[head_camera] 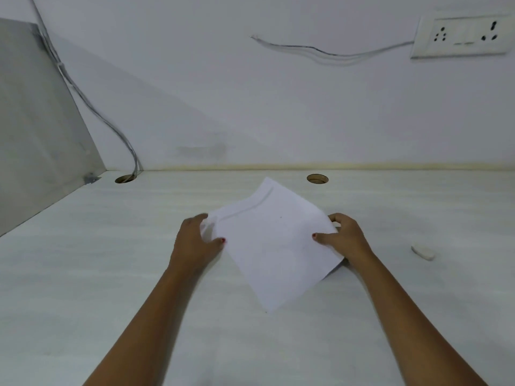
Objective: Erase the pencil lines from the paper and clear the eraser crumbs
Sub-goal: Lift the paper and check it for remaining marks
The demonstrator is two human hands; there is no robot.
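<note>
Over the near middle of the worktop [83, 246], the paper [273, 246] sits turned like a diamond. The left hand [195, 240] pinches its left corner, thumb on top, and the right hand [345, 238] pinches the right edge likewise. The white eraser [423, 251] lies apart, further right. Beyond are two cable holes [317, 178], then a wall socket [462, 34].

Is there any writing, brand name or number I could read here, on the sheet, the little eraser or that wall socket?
No text can be read anywhere.
paper, held at its edges by the left hand and right hand: no words, only tiny specks and a faint curved mark.
eraser: plain white, no print shows.
socket panel: holes and switches only, no legible label.
</note>
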